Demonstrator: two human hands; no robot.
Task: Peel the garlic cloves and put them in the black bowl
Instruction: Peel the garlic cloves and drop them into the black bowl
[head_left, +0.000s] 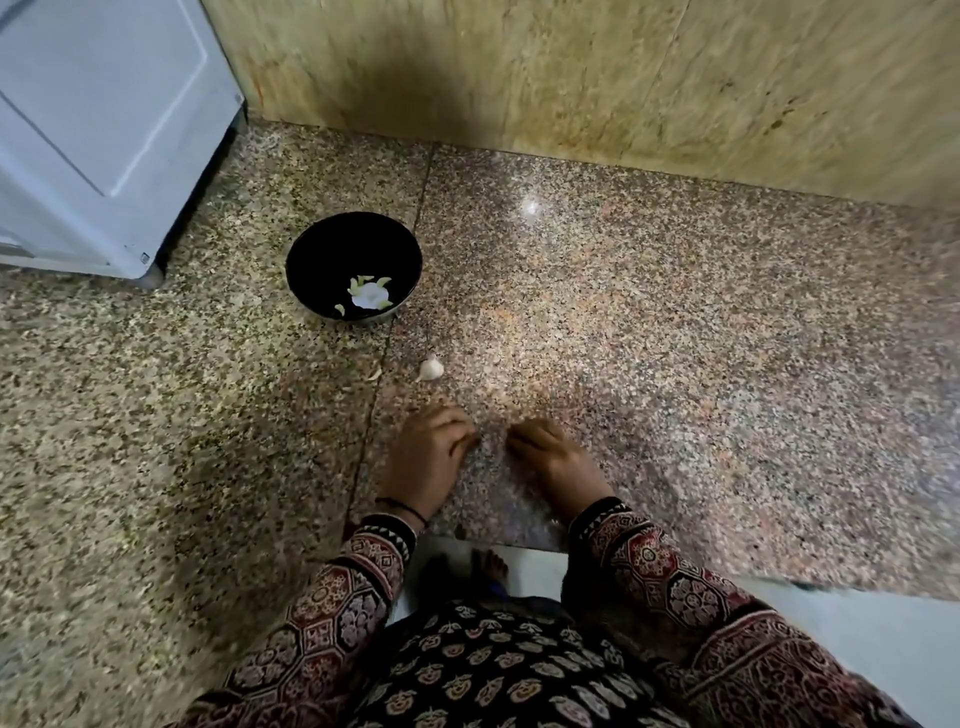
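The black bowl (353, 244) stands on the speckled granite counter (675, 338), left of centre, with several pale garlic pieces (369, 296) in its bottom. One unpeeled garlic clove (431, 368) lies on the counter just below the bowl. Nearer the front edge, my left hand (428, 457) and my right hand (550, 457) rest close together, backs up, fingers curled under. A narrow gap of bare stone separates them. Whether either hand holds anything is hidden under the fingers.
A white appliance (104, 130) stands at the back left, close to the bowl. A beige tiled wall (571, 78) closes off the back. A small scrap of peel (373, 373) lies left of the clove. The counter's front edge (519, 545) runs just behind my wrists.
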